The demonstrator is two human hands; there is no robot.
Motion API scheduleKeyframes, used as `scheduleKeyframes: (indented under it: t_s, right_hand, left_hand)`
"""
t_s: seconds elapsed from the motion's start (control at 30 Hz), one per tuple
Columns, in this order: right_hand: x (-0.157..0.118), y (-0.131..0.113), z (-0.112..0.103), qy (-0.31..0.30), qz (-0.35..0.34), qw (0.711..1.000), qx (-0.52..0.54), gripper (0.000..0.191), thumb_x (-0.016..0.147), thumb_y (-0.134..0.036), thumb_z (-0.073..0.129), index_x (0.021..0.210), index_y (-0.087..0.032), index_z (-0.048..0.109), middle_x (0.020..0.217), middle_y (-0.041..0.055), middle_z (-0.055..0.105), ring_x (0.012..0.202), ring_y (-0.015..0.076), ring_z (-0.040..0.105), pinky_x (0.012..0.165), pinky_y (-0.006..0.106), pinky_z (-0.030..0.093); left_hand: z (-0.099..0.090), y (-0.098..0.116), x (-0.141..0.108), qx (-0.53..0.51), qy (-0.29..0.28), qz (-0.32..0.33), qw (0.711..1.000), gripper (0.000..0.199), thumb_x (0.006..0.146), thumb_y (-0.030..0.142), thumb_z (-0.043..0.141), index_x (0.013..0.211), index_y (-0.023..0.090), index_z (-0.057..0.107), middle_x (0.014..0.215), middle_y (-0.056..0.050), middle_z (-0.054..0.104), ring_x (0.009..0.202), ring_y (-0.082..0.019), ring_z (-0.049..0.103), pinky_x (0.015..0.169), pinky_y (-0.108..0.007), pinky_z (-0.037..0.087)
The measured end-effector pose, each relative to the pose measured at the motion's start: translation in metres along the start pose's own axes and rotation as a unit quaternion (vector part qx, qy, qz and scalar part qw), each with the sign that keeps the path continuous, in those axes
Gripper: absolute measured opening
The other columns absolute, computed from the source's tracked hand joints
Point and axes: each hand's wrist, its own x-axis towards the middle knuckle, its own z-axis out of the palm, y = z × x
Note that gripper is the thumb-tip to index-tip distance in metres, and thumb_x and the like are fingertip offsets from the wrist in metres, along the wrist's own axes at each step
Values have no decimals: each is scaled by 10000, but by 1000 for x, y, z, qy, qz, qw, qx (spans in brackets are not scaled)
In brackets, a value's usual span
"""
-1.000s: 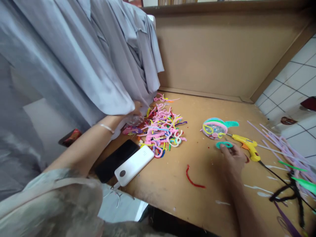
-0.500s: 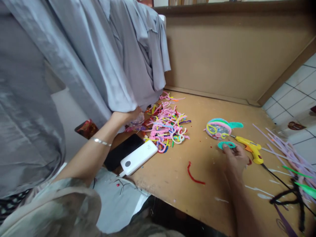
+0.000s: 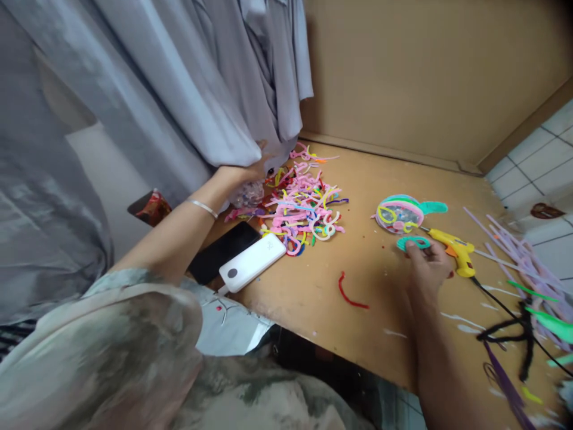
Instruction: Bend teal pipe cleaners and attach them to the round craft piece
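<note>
On the brown tabletop (image 3: pixel 304 304), I'm watching two hands well apart. My right hand (image 3: pixel 428 263) still pinches the teal ring (image 3: pixel 402 242) between thumb and fingers, just in front of the round ornament (image 3: pixel 399 215) and beside the yellow glue gun (image 3: pixel 456 248). Over to my left hand (image 3: pixel 254 169): it's shifted off the clear plastic bundle (image 3: pixel 248 194), up towards the grey cloth (image 3: pixel 179 95), near the pipe-cleaner pile (image 3: pixel 304 206); I can't tell whether it grips anything. My view dips lower now, showing more of my patterned clothing (image 3: pixel 277 394). The red pipe cleaner (image 3: pixel 348 298), white power bank (image 3: pixel 253 263) and black phone (image 3: pixel 221 254) haven't moved on the table.
</note>
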Motion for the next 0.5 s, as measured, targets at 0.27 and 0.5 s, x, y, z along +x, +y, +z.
scheduleKeyframes:
  t_s: [0.27,0.5]
  right_hand:
    - [-7,-14,8,-18,-10,998,-52,144,698,-309,686,783,-227,603,733,-1,634,679,162,611,681,327,544]
    - [-8,-9,13,-37,30,997,-54,119,734,-236,658,776,-207,550,739,-7,596,660,113,563,673,280,513]
  left_hand:
    - [8,63,-23,-116,-180,143,966,961,805,553,685,1598,243,240,1669,-88,183,1535,-331,204,1214,-451,233]
    - [67,85,-19,-55,-208,70,974,888,651,401,806,1453,177,500,1497,-123,451,1401,-381,412,1119,-430,370]
